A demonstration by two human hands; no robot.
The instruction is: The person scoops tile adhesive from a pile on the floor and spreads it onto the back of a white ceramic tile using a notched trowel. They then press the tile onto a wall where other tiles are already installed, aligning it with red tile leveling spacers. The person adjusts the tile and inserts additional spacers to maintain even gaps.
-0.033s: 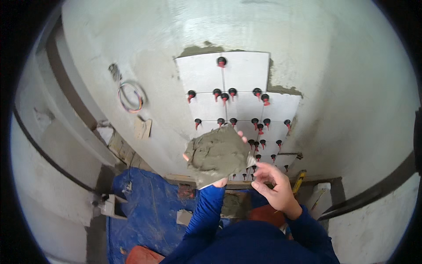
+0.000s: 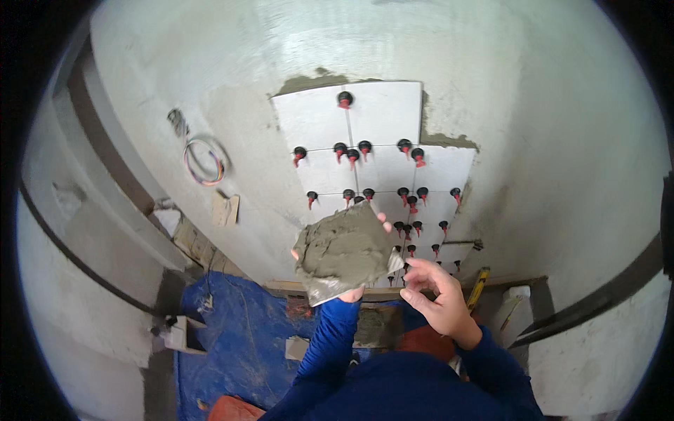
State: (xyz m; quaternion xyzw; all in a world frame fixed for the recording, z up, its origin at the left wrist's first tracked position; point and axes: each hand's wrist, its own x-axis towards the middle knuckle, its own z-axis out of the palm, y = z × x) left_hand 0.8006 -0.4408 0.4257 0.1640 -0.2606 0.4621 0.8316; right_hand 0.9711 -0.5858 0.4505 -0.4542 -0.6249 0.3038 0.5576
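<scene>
A square tile (image 2: 324, 288) lies across my left hand (image 2: 352, 295), which supports it from beneath with fingertips curled over its edges. Thick grey mortar (image 2: 344, 242) covers most of the upturned face; the lower and right corners show thinly smeared. Just off the right corner is my right hand (image 2: 441, 298), thumb and fingers apart and slightly bent, with nothing visible in it. Beyond the held tile, white wall tiles (image 2: 386, 116) are set in rows. Black round levelling clips with red handles (image 2: 345, 100) stick out along their joints.
A coil of wires (image 2: 203, 163) hangs from the wall at left. Blue sheeting (image 2: 239, 337) covers the floor, with a white box-like piece (image 2: 184, 335) on it. A yellow spirit level (image 2: 479, 289) leans at the wall's foot, near a white container (image 2: 511, 312).
The held tile has tilted slightly, showing more of its lower corner. The wall has shifted a little left in view. My right hand stays nearly where it was.
</scene>
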